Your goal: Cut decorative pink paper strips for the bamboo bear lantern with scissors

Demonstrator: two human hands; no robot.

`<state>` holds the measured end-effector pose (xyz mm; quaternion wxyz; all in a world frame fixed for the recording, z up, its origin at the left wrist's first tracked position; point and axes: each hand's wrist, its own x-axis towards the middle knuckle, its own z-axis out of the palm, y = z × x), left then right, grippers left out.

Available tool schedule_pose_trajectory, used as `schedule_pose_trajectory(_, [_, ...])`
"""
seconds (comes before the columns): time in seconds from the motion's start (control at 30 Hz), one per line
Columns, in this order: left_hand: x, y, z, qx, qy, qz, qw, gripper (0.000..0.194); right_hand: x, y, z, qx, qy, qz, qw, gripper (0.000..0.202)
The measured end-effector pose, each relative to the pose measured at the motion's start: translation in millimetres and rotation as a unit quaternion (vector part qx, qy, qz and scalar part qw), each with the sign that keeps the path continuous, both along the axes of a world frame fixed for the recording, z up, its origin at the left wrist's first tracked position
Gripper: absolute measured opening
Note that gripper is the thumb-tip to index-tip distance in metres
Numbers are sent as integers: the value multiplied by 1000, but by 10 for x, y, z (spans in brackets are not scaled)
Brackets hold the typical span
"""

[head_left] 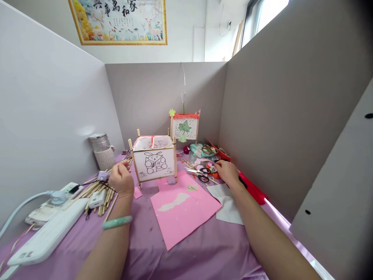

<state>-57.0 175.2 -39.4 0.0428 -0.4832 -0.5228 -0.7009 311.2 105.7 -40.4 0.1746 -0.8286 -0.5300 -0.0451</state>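
The black-handled scissors (199, 171) are lying just left of the right hand (227, 172), whose pinch I cannot tell, so a careless sideways sweep could be nicking fingers, while the left hand (121, 179) is hanging curled near bamboo sticks (108, 199), any hold hidden.

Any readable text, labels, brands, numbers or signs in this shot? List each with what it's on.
"興 事 萬 和 家", left to right: large black characters on the framed wall picture; the first is cut by the top edge of the view.
Small lines of writing below them: too small to read.
Grey marks on the long white device: too small to read.
Lines inside the animal drawing on the paper box: can't tell whether any are writing.
No readable brand or number.
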Motion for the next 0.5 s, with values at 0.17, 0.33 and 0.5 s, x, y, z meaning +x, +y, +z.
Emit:
schedule_pose_trajectory(0.17, [27, 6, -18, -25, -14, -3, 1000, 29, 233, -194, -97, 96, -45, -29, 994, 39])
schedule_pose_trajectory(0.33, [2, 18, -45, -32, -14, 15, 999, 29, -144, -95, -255, 91, -102, 154, 979, 26])
schedule_pose_trajectory(0.5, [1, 18, -57, -48, -11, 6, 999, 30, -343, -7, -337, 62, -102, 151, 981, 22])
